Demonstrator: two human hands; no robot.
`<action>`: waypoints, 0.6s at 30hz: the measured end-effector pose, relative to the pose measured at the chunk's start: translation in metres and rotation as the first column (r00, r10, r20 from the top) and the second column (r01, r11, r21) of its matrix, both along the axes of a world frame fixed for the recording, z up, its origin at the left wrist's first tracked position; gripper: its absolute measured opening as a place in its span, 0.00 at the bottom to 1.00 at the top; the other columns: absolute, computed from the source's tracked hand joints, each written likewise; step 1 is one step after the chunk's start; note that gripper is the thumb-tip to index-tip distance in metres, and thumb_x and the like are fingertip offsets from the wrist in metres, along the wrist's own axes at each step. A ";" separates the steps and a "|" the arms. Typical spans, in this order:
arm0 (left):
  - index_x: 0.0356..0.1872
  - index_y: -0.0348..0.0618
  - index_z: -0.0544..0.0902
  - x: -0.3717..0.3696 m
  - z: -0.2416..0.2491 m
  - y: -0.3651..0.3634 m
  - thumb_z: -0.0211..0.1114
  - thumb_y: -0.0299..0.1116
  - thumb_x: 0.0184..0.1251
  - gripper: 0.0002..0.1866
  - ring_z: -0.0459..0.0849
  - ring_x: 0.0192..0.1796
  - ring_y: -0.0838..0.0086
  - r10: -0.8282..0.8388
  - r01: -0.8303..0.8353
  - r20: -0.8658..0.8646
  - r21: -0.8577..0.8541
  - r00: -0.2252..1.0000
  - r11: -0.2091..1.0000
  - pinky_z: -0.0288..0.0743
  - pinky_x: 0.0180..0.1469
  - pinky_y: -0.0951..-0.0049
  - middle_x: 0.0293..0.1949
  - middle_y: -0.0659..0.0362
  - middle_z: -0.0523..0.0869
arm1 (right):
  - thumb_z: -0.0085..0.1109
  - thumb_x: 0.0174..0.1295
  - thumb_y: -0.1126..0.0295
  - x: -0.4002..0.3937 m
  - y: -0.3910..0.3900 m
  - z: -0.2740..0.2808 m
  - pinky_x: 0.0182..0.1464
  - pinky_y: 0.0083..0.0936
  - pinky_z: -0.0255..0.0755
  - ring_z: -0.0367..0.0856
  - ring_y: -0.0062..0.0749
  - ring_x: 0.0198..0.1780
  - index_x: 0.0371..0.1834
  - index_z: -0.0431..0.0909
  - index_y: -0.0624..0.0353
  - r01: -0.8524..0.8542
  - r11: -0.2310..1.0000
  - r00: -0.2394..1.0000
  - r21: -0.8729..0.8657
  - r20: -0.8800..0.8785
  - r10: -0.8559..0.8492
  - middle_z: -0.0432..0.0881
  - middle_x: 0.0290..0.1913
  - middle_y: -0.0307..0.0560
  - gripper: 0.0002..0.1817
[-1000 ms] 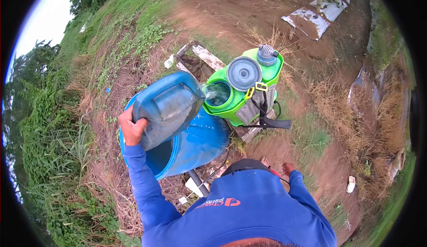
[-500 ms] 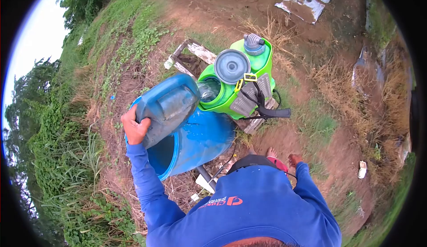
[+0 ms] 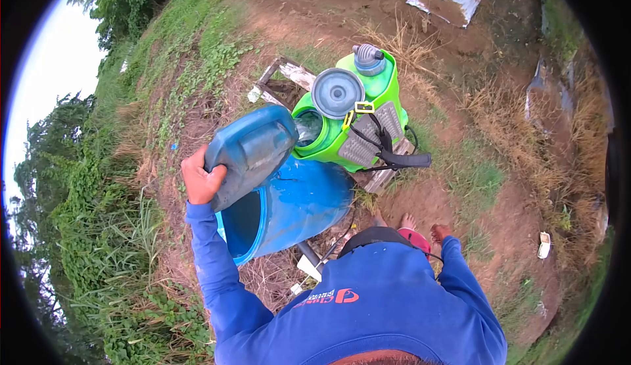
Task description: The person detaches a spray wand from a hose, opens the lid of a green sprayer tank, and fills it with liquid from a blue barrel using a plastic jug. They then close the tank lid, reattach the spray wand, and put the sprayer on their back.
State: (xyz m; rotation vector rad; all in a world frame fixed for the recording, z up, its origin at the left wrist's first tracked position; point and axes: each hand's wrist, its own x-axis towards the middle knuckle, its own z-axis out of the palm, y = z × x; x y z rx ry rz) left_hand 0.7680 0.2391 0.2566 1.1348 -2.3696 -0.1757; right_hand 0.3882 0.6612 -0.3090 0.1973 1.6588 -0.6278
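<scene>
Dirt (image 3: 420,197) outdoors — left hand (image 3: 202,179) grips jug (image 3: 253,154), tipped at sprayer (image 3: 361,145) on its right; likely mid-pour, calls for steady tilt — right hand (image 3: 440,233), can't tell.

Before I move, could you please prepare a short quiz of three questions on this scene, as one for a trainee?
1. Fill in: the two buckles at the green tank are ____ in colour.
2. Which hand grips the blue jug?
3. True or false: the jug is upright.

Key:
1. Yellow.
2. The left hand.
3. False; it is tilted toward the tank's opening.
</scene>
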 end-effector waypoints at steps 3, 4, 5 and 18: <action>0.30 0.35 0.82 -0.002 -0.004 -0.003 0.63 0.33 0.41 0.14 0.70 0.19 0.64 -0.010 0.011 -0.060 0.016 0.998 1.000 0.70 0.28 0.67 0.18 0.50 0.73 | 0.63 0.57 0.60 0.002 -0.001 0.007 0.20 0.34 0.71 0.75 0.34 0.23 0.36 0.78 0.58 -0.002 1.000 1.000 0.004 -0.002 0.002 0.77 0.28 0.44 0.13; 0.30 0.35 0.82 -0.002 -0.003 -0.004 0.63 0.33 0.41 0.14 0.70 0.19 0.64 -0.011 0.011 -0.058 0.016 0.998 1.000 0.70 0.28 0.67 0.18 0.50 0.73 | 0.63 0.57 0.60 0.002 -0.001 0.008 0.20 0.35 0.71 0.75 0.34 0.22 0.36 0.78 0.58 -0.010 1.000 1.000 0.013 -0.010 0.010 0.77 0.27 0.44 0.13; 0.30 0.35 0.82 0.000 -0.003 -0.005 0.63 0.33 0.41 0.14 0.71 0.19 0.65 -0.009 0.009 -0.035 0.020 0.999 1.000 0.70 0.28 0.67 0.18 0.50 0.73 | 0.63 0.57 0.60 0.004 -0.001 0.010 0.20 0.35 0.71 0.75 0.34 0.22 0.36 0.78 0.58 -0.010 1.000 1.000 0.012 -0.007 0.010 0.77 0.27 0.44 0.13; 0.37 0.33 0.85 -0.017 0.010 -0.008 0.64 0.34 0.44 0.18 0.80 0.23 0.64 0.018 -0.022 0.036 0.109 0.999 0.994 0.74 0.32 0.66 0.22 0.48 0.82 | 0.61 0.58 0.62 0.006 0.004 -0.004 0.19 0.35 0.69 0.73 0.34 0.21 0.34 0.77 0.60 0.014 1.000 1.000 -0.019 0.009 -0.013 0.75 0.27 0.45 0.11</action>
